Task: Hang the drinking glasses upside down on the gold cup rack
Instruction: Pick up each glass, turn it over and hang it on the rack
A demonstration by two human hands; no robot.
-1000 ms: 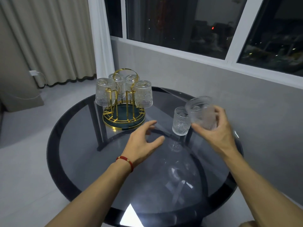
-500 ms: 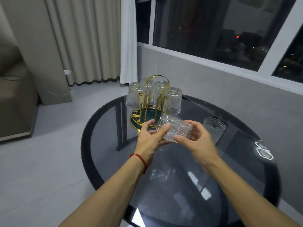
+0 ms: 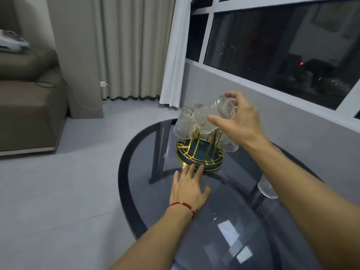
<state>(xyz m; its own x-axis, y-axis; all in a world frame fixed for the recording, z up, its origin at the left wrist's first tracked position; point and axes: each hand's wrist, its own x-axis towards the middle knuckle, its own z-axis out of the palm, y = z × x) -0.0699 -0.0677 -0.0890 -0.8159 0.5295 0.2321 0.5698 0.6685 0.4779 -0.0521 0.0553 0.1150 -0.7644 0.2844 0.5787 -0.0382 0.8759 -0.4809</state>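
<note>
The gold cup rack point(image 3: 198, 152) with its dark green base stands on the round glass table point(image 3: 132, 201). Several ribbed glasses hang upside down on it, one at the left point(image 3: 183, 125) and one at the right point(image 3: 228, 145). My right hand point(image 3: 239, 121) is shut on another ribbed glass point(image 3: 212, 115), held tilted with its mouth down-left, right over the rack's near prongs. My left hand point(image 3: 190, 189) lies flat and open on the table, fingertips touching the rack's base rim. One more glass point(image 3: 266, 189) stands upright on the table, partly hidden behind my right forearm.
A grey wall with dark windows runs close behind the table. A brown sofa point(image 3: 29, 106) stands at the left, with beige curtains point(image 3: 132, 45) and a white curtain behind the rack. Grey floor lies left of the table.
The glass went from both hands to my right hand alone, which lifted it over the rack and tipped it mouth down. My left hand dropped to the table beside the rack's base.
</note>
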